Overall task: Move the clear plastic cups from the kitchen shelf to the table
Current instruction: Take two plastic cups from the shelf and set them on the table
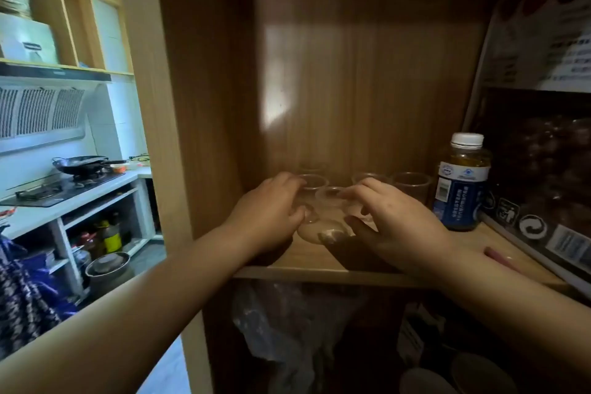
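No wording can be read with certainty anywhere. Just right of the right hand point(396, 221), a bottle point(462, 182) carries a blue and white label with rows of small white characters and a round emblem, all too blurred to make out. Further right of that hand, a large package point(540, 144) shows black and white symbols, one a circular arrow recycling sign point(532, 227), plus a barcode point(567, 245). Above, its white panel holds blurred dark print.
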### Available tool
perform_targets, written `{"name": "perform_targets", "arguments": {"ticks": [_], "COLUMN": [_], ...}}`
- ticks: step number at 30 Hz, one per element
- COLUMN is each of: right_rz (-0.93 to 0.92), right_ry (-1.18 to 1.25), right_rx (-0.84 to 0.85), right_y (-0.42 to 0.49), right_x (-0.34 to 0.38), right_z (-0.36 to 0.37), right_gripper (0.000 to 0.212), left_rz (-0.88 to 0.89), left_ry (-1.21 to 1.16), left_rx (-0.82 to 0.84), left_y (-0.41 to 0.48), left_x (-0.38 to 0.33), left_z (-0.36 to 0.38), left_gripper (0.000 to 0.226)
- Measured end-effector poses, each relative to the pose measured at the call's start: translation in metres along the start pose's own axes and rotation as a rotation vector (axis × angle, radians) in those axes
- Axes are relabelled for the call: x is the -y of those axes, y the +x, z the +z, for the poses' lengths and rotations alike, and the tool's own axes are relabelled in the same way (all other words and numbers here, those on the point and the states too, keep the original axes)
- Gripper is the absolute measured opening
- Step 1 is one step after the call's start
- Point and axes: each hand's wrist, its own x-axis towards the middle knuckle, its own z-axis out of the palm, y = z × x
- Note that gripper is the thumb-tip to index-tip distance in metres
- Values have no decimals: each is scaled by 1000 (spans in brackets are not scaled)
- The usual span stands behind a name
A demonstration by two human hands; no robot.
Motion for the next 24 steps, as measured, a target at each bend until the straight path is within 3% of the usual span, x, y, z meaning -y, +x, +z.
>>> {"name": "perform_targets", "arguments": {"ticks": [12,24], "right_rz": [-26,-46], "right_ry": [-19,-34], "right_rx": [-47,-109], "right_y": [-6,-42], "right_x": [1,47], "right_z": [-8,-37], "right_gripper": [22,23], "left_rz": [2,96], "left_ry": [-53,2], "left_rx": [-43,-123], "left_y": [1,-80], "left_x": [-10,-23], "left_z": [-7,-63], "left_gripper": [19,15]}}
